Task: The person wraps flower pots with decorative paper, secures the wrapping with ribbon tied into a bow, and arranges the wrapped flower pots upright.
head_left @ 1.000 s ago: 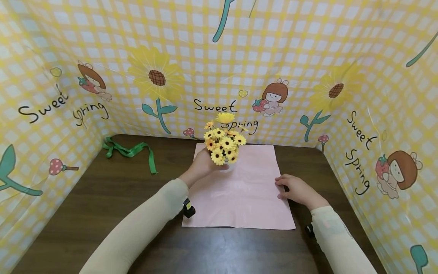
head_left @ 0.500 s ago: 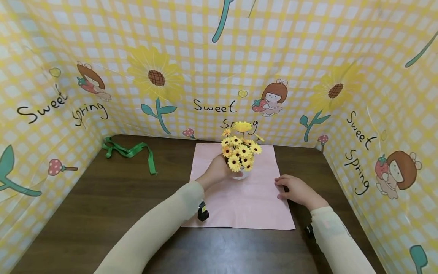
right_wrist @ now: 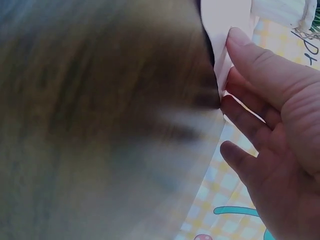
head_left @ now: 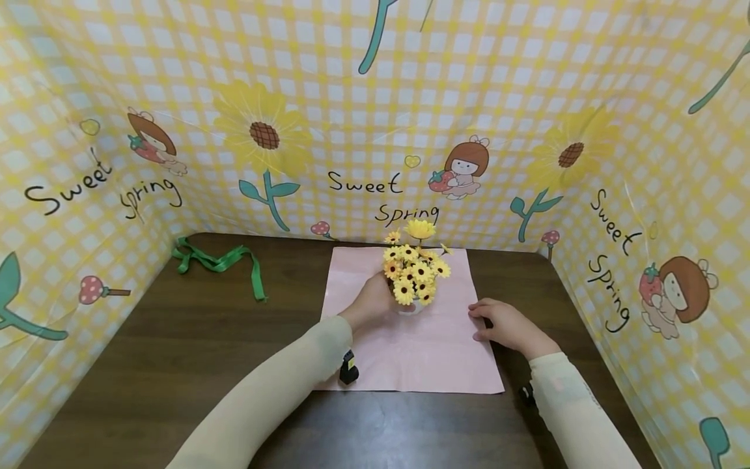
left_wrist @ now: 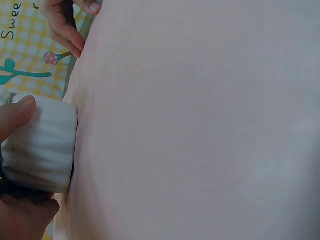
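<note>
A white pot (left_wrist: pixel 50 137) of yellow daisy-like flowers (head_left: pixel 420 271) is upright at the paper's far half. My left hand (head_left: pixel 373 301) grips it from the left side, thumb and fingers round the pot in the left wrist view. Its base seems to meet the pink sheet of wrapping paper (head_left: pixel 410 358), which lies flat on the table. At the sheet's right edge rests my right hand (head_left: pixel 508 326), fingertips and thumb touching the border, spaced apart along it. In the right wrist view, the thumb (right_wrist: pixel 250 50) lies on the paper's margin.
A crumpled green ribbon (head_left: pixel 219 262) lies at the table's back left. Yellow checked cloth (head_left: pixel 375 117) encloses the dark wooden table (head_left: pixel 176 365) at the back and both sides. A small black device (head_left: pixel 349 368) sits on my left wrist.
My left hand has carried the flower pot to the right and somewhat nearer, lowering it onto the paper. The right hand stays at the sheet's right edge.
</note>
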